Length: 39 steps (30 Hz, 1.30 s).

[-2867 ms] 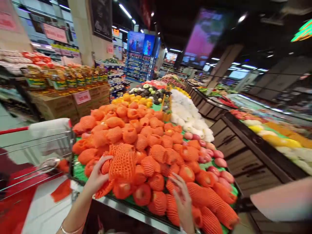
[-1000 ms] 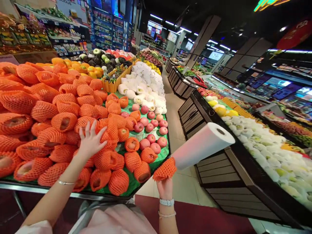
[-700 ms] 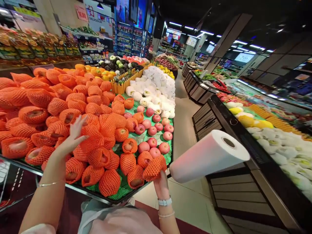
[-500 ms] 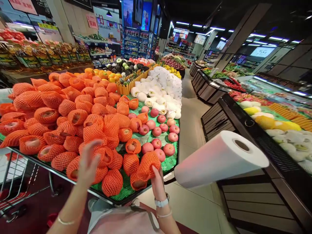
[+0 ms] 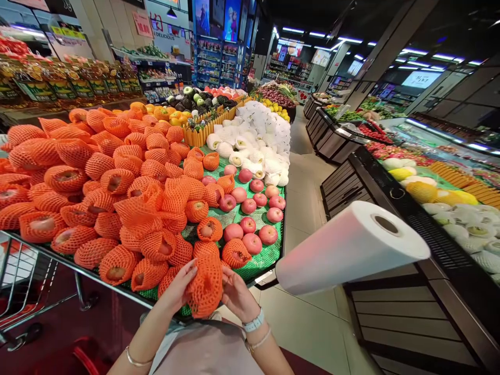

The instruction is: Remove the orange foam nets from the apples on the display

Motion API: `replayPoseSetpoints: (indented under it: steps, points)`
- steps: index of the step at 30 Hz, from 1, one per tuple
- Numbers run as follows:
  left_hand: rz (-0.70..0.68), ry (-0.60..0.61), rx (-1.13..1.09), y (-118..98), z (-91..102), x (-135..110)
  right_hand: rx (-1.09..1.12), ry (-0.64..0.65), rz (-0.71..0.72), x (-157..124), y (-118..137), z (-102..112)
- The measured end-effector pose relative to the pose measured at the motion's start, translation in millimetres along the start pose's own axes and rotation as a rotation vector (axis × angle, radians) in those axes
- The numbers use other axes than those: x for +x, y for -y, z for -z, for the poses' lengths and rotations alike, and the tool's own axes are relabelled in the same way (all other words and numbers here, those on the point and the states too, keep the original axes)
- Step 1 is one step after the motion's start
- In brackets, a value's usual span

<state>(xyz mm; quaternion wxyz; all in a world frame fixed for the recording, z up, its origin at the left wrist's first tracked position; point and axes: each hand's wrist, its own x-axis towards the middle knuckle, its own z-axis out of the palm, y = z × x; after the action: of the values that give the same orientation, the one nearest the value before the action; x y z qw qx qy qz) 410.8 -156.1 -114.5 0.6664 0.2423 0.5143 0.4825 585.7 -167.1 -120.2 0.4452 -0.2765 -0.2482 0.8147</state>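
Both my hands hold one orange foam net sleeve (image 5: pixel 206 285) close to my body, at the front edge of the fruit stand (image 5: pixel 269 284). My left hand (image 5: pixel 177 285) grips its left side with fingers curled. My right hand (image 5: pixel 234 291) grips its right side; a watch and bracelet sit on that wrist. Whether fruit is inside the sleeve is hidden. Behind it lie several apples in orange nets (image 5: pixel 117 208) and bare red apples (image 5: pixel 253 219) on green matting.
A white roll of plastic bags (image 5: pixel 351 250) juts out at the stand's right corner. A shopping cart (image 5: pixel 23 286) stands at the left. Another produce counter (image 5: pixel 390 219) runs along the right, with a tiled aisle (image 5: pixel 304 177) between.
My left hand left the pile and came down to join the right hand on the orange net sleeve. The right hand brought the sleeve from the stand's corner toward my body.
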Motion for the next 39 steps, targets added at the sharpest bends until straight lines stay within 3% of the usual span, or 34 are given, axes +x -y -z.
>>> replayPoseSetpoints:
  steps: [4, 8, 11, 14, 16, 18, 20, 22, 24, 28, 30, 32, 34, 39]
  points:
    - [-0.063, -0.001, 0.051, 5.0, -16.5, 4.5, 0.013, 0.009, 0.034, -1.0, -1.5, -0.5]
    - [-0.026, -0.033, 0.076, 3.3, -23.7, 4.8, 0.071, -0.117, 0.158, -0.8, -4.1, 0.0]
    - [-0.076, 0.125, 0.143, -4.3, -23.7, 0.7, 0.142, -0.251, 0.227, -0.1, -6.8, 5.2]
    - [-0.250, 0.253, 0.321, -10.1, -24.1, -1.6, 0.100, -0.331, 0.264, 1.1, -9.9, 9.8]
    - [-0.404, 0.156, 0.487, -9.1, -23.6, 0.0, -0.054, -0.382, 0.341, 2.0, -11.9, 11.7]
    - [-0.540, -0.016, 0.666, -4.2, -20.8, 3.8, -0.309, -0.443, 0.475, 2.3, -13.0, 12.9]
    - [-0.612, -0.111, 0.795, 1.7, -15.8, 7.9, -0.580, -0.462, 0.619, 1.4, -12.1, 13.6]
    - [-0.610, -0.082, 0.836, 5.6, -10.3, 10.5, -0.789, -0.413, 0.740, -0.5, -8.8, 13.8]
    - [-0.562, 0.025, 0.838, 6.5, -6.3, 11.1, -0.898, -0.313, 0.856, -2.6, -4.5, 13.7]
    - [-0.525, 0.165, 0.824, 4.4, -6.3, 8.9, -0.865, -0.179, 1.017, -5.5, -2.7, 13.0]
    - [-0.569, 0.093, 0.817, 5.2, -8.4, 7.4, -0.864, -0.244, 1.033, -6.2, -7.0, 12.7]
    - [-0.603, -0.068, 0.769, 8.0, -9.5, 5.9, -0.878, -0.369, 1.009, -6.1, -12.6, 12.6]
    - [-0.563, -0.136, 0.668, 12.5, -8.2, 4.1, -0.856, -0.456, 0.964, -4.8, -17.2, 13.0]
    - [-0.447, 0.150, 0.493, 26.8, 0.3, -3.4, -0.695, -0.489, 0.894, 2.1, -20.1, 14.7]
